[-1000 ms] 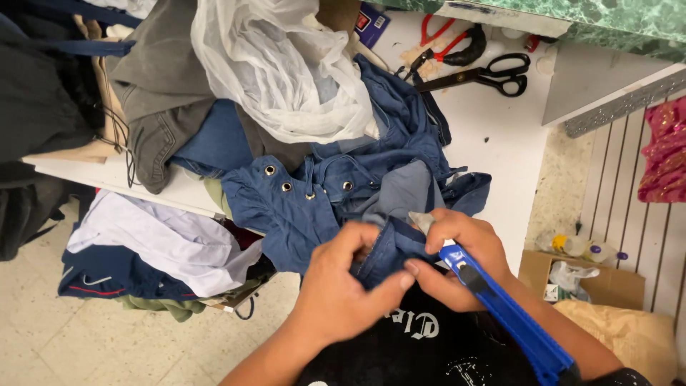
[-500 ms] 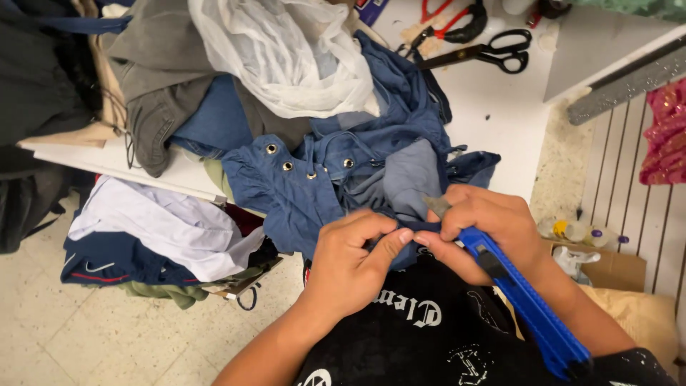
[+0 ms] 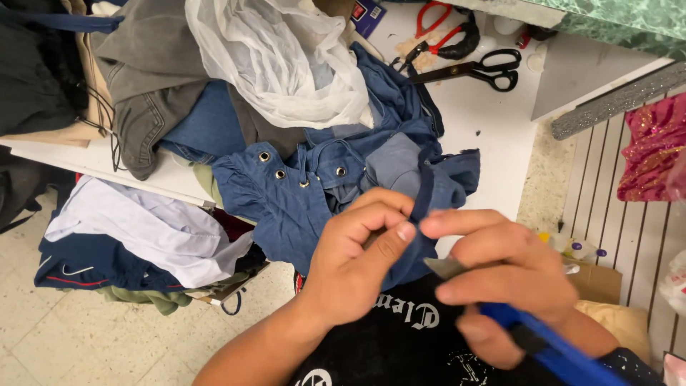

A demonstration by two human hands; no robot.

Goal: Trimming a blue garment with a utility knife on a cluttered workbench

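The left hand (image 3: 357,257) pinched the blue denim cloth with metal rings (image 3: 307,200) just below the black scissors (image 3: 479,69), while the right hand (image 3: 500,279), gripping a blue-handled knife (image 3: 529,336), could slip and nick a fingertip.

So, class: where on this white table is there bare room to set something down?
Bare white table lies between the black-handled scissors and the blue denim garment. The left is crowded with piled clothes under sheer white fabric.
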